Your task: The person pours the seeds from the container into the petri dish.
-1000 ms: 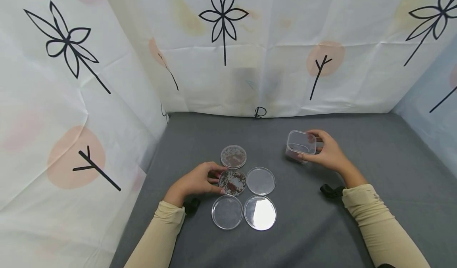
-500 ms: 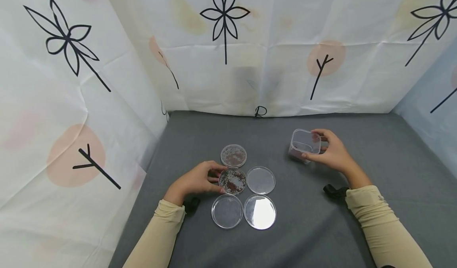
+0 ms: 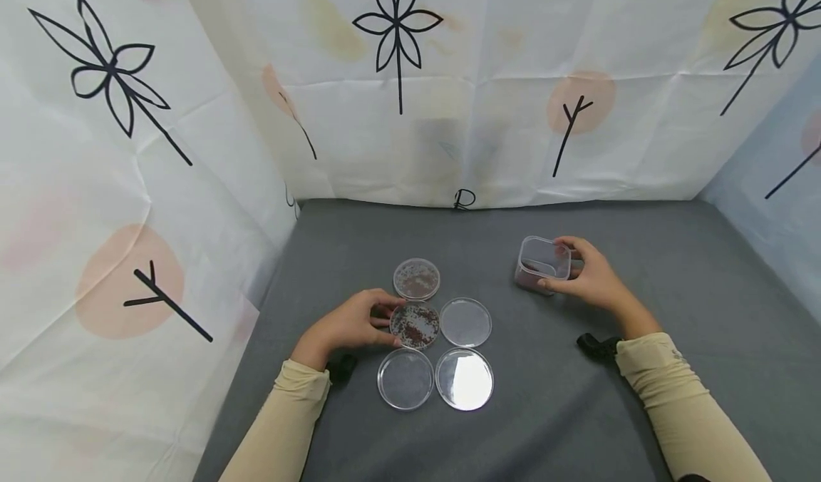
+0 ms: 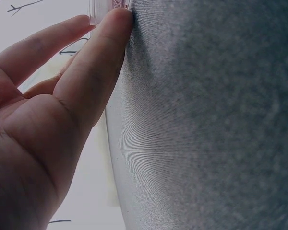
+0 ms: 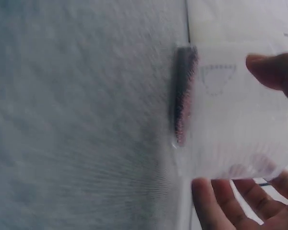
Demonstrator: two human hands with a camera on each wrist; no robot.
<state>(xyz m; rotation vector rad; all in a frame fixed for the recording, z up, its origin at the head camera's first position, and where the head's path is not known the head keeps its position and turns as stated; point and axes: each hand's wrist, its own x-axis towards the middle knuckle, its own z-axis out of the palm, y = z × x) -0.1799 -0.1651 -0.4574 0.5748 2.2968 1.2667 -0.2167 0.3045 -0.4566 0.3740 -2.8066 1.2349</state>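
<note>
My left hand (image 3: 355, 321) pinches the edge of a round clear petri dish (image 3: 415, 324) with dark reddish-brown granules scattered in it, thumb at the near side and fingers at the far side. In the left wrist view the dish's side (image 4: 102, 12) shows between the fingertips. My right hand (image 3: 591, 277) grips a clear rectangular plastic container (image 3: 544, 262) by its right side. Reddish granules (image 5: 186, 103) lie at the container's bottom in the right wrist view, close over the grey cloth. Behind the held dish stands another petri dish (image 3: 417, 279) with similar granules.
Right of the held dish lies a clear round dish piece (image 3: 466, 322). Nearer the front are two more, one clear (image 3: 405, 379) and one catching a bright reflection (image 3: 465, 379). Grey cloth (image 3: 577, 411) covers the table; a white patterned sheet (image 3: 500, 140) hangs behind.
My right hand with the container has shifted slightly right, then a little down, and the granules inside show more at its bottom. My left hand keeps its pinch on the petri dish.
</note>
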